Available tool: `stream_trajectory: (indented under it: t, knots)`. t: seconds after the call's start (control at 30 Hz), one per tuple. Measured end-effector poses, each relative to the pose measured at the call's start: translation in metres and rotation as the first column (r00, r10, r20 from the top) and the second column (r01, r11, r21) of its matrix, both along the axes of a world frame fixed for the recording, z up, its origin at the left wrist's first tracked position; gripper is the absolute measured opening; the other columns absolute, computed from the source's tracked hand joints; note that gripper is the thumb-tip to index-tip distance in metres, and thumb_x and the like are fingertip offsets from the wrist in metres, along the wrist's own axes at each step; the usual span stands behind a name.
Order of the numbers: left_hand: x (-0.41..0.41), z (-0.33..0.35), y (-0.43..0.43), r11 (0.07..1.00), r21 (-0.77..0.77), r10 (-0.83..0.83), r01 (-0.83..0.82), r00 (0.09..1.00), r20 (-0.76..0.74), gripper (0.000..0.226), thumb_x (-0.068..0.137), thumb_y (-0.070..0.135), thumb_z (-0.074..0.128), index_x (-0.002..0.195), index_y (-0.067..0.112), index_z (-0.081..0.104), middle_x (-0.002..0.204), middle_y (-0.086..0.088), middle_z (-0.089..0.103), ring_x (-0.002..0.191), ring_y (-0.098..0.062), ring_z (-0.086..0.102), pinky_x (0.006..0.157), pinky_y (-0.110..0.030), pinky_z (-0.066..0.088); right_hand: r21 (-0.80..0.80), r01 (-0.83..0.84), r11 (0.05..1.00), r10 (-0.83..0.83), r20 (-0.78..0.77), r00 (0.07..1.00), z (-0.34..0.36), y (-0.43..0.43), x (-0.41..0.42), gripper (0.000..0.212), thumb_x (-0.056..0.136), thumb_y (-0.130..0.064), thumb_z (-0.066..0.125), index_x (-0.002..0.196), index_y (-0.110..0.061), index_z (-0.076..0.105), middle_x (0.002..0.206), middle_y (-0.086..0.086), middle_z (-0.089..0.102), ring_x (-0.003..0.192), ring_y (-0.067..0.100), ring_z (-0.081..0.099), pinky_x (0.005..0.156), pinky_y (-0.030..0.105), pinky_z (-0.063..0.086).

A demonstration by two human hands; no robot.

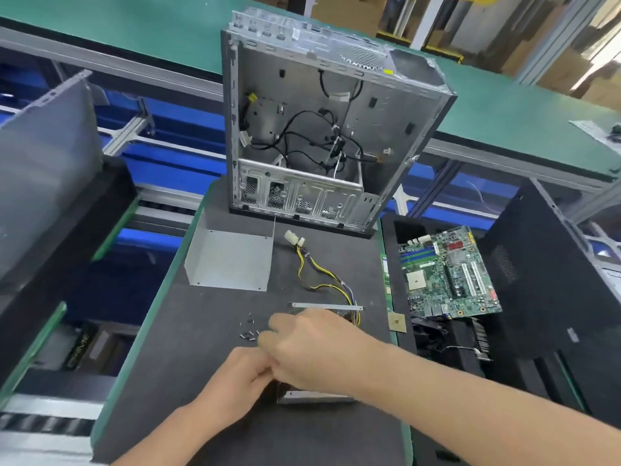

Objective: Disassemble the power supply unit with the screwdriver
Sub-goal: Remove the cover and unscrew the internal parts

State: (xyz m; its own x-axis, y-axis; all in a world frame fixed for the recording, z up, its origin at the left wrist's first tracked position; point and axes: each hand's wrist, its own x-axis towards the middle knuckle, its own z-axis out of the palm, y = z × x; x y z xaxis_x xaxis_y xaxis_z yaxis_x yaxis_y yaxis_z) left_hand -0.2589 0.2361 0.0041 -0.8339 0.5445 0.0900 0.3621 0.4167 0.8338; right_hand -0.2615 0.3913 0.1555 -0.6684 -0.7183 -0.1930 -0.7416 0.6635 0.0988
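The power supply unit [316,395] lies on the dark mat near the front, mostly hidden under my hands; only its far metal rim and near edge show. Its yellow and black cable bundle [319,275] runs off toward the back and ends in a white plug. My left hand [240,376] has curled fingers at the unit's near left corner. My right hand [312,344] lies across the top of the unit, blurred, with its fingers bent toward the left. Several small screws [248,332] lie just left of it. No screwdriver is visible.
A bent grey metal cover [232,260] lies on the mat behind the screws. An open computer case [386,136] with loose black cables stands upright at the back. A green motherboard [450,274] and a small chip [396,322] sit to the right. Dark bins flank the mat.
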Motion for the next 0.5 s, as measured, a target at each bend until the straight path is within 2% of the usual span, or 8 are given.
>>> stream_trajectory:
  t: [0.03, 0.1, 0.2, 0.27, 0.33, 0.4, 0.43, 0.5]
  knots:
    - [0.002, 0.002, 0.000, 1.000, -0.006, -0.017, 0.017, 1.000, 0.006, 0.035, 0.084, 0.006, 0.050, 0.081, 0.041, 0.046, 0.072, 0.050, 0.052, 0.065, 0.031, 0.045, 0.056, 0.004, 0.030, 0.013, -0.134, 0.991, 0.133, 0.053, 0.990, -0.001, 0.004, -0.005, 0.007, 0.078, -0.017, 0.072, 0.083, -0.015, 0.068, 0.070, -0.002, 0.050, 0.046, 0.023, 0.049, 0.041, 0.028, 0.035]
    - [0.004, 0.002, 0.001, 1.000, 0.005, -0.029, 0.029, 1.000, -0.004, 0.034, 0.086, 0.006, 0.046, 0.085, 0.039, 0.054, 0.081, 0.058, 0.051, 0.078, 0.040, 0.043, 0.063, 0.008, 0.032, 0.041, -0.327, 0.944, 0.321, 0.105, 0.941, 0.003, 0.009, -0.019, 0.017, 0.091, -0.013, 0.057, 0.104, -0.011, 0.068, 0.081, 0.002, 0.051, 0.054, 0.027, 0.049, 0.049, 0.036, 0.044]
    - [0.002, 0.003, 0.002, 0.999, -0.005, -0.039, 0.039, 0.998, -0.056, 0.052, 0.077, -0.013, 0.049, 0.089, 0.037, 0.056, 0.083, 0.057, 0.051, 0.083, 0.042, 0.040, 0.065, 0.009, 0.031, 0.076, -0.379, 0.922, 0.370, 0.114, 0.922, 0.009, 0.007, -0.026, 0.026, 0.098, -0.017, 0.048, 0.119, -0.012, 0.061, 0.095, 0.004, 0.058, 0.063, 0.029, 0.052, 0.059, 0.040, 0.049]
    - [0.002, -0.003, 0.000, 1.000, -0.011, -0.021, 0.020, 0.996, -0.088, 0.056, 0.074, -0.013, 0.050, 0.087, 0.041, 0.054, 0.075, 0.045, 0.055, 0.082, 0.038, 0.047, 0.063, 0.007, 0.033, 0.091, -0.380, 0.921, 0.369, 0.116, 0.922, 0.010, 0.006, -0.020, 0.028, 0.100, -0.023, 0.045, 0.123, -0.015, 0.058, 0.099, 0.001, 0.057, 0.066, 0.027, 0.054, 0.061, 0.039, 0.049]
    - [0.003, -0.007, -0.001, 0.999, -0.024, 0.031, -0.034, 0.994, -0.106, 0.046, 0.081, -0.011, 0.057, 0.087, 0.033, 0.067, 0.078, 0.027, 0.069, 0.085, 0.010, 0.067, 0.069, 0.001, 0.042, 0.012, -0.254, 0.967, 0.250, 0.126, 0.960, 0.013, 0.005, -0.010, 0.026, 0.098, -0.033, 0.050, 0.116, -0.015, 0.058, 0.096, 0.001, 0.055, 0.063, 0.027, 0.050, 0.056, 0.034, 0.039]
    - [0.003, -0.006, 0.001, 0.997, -0.036, 0.070, -0.075, 0.990, -0.119, 0.027, 0.084, -0.012, 0.064, 0.077, 0.013, 0.069, 0.078, 0.000, 0.068, 0.069, -0.016, 0.063, 0.066, 0.000, 0.040, -0.130, 0.046, 0.990, -0.035, 0.086, 0.996, 0.016, -0.001, 0.001, 0.026, 0.095, -0.037, 0.055, 0.105, -0.014, 0.055, 0.086, 0.002, 0.048, 0.064, 0.034, 0.053, 0.056, 0.034, 0.033]
    - [0.002, 0.001, 0.003, 0.997, -0.028, 0.063, -0.069, 0.984, -0.166, 0.031, 0.082, -0.014, 0.062, 0.071, 0.016, 0.062, 0.080, 0.001, 0.066, 0.064, -0.015, 0.056, 0.061, 0.004, 0.034, -0.172, 0.218, 0.961, -0.212, 0.050, 0.976, 0.016, -0.006, 0.006, 0.024, 0.095, -0.037, 0.054, 0.100, -0.014, 0.052, 0.080, 0.002, 0.042, 0.068, 0.036, 0.058, 0.057, 0.035, 0.033]
    - [0.005, 0.015, 0.006, 1.000, 0.010, 0.016, -0.014, 0.974, -0.227, 0.043, 0.076, -0.015, 0.056, 0.072, 0.027, 0.049, 0.083, 0.029, 0.064, 0.066, 0.003, 0.056, 0.057, 0.009, 0.027, -0.180, 0.478, 0.860, -0.488, -0.012, 0.873, 0.011, -0.017, 0.014, 0.018, 0.095, -0.033, 0.055, 0.089, -0.016, 0.050, 0.070, 0.006, 0.041, 0.078, 0.038, 0.065, 0.057, 0.034, 0.031]
